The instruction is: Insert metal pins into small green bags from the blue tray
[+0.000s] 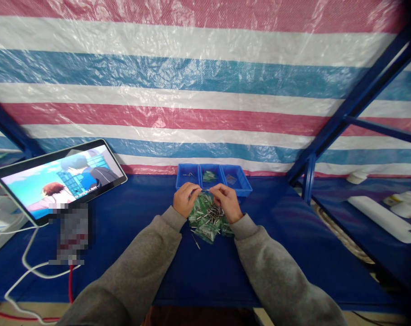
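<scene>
My left hand (185, 199) and my right hand (224, 201) meet above a pile, fingertips pinched on the two ends of a thin silvery metal rod (205, 189). Its exact kind is too small to tell. Beneath them lies a heap of small green plastic bags (205, 230), with many loose short metal rods (215, 213) on top. One slim metal piece (195, 240) lies apart on the blue table, left of the heap's near edge. Just beyond my fingers stand three joined blue bins (237, 192). The left bin holds a few thin metal pieces (189, 174), the middle one green packets (209, 175), the right one a clear packet (231, 179).
A tablet (122, 179) playing a cartoon leans at the left. Near it are a blurred-out object (74, 231), white and red cables (71, 285) and a power strip (1, 237). Blue metal bars (327, 129) and striped sheeting (191, 108) bound the table (205, 276). A white long case (384, 218) lies right.
</scene>
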A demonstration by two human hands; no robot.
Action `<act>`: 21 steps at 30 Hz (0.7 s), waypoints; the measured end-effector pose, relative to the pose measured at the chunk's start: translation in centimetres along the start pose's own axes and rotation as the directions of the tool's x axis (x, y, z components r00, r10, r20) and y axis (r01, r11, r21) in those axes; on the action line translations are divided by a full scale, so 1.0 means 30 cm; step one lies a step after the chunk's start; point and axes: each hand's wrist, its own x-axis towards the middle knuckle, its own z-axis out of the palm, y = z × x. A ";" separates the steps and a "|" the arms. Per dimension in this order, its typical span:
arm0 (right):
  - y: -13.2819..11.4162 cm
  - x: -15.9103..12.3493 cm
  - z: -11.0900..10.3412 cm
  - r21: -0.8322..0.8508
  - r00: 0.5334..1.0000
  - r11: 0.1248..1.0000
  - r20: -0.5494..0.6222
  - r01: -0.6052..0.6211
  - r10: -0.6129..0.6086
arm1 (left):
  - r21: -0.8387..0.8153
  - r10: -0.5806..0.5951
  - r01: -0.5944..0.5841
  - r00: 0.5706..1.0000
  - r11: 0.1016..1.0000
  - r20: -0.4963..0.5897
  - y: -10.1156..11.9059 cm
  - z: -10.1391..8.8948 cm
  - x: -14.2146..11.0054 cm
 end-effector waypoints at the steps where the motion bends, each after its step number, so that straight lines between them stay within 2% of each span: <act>1: 0.001 -0.002 0.002 -0.020 0.999 1.000 0.033 0.005 -0.005 | 0.014 -0.013 0.013 1.000 1.000 0.002 0.000 0.000 -0.001; 4: 0.010 -0.006 0.008 -0.080 0.996 0.996 0.085 0.048 -0.041 | 0.055 -0.038 0.036 0.999 0.998 0.032 0.002 0.001 -0.003; 11: 0.029 0.002 0.003 -0.217 0.993 0.970 0.047 0.113 -0.105 | 0.002 -0.003 0.003 0.994 1.000 0.108 0.003 0.007 -0.006; 15: 0.015 -0.010 0.002 -0.369 0.980 0.908 0.062 0.197 -0.187 | 0.070 0.007 -0.013 0.997 0.997 0.079 -0.003 0.009 -0.006; 21: -0.025 -0.038 0.012 -0.490 0.942 0.805 0.181 0.335 -0.282 | 0.163 -0.039 0.036 0.999 0.986 0.018 0.000 0.002 -0.008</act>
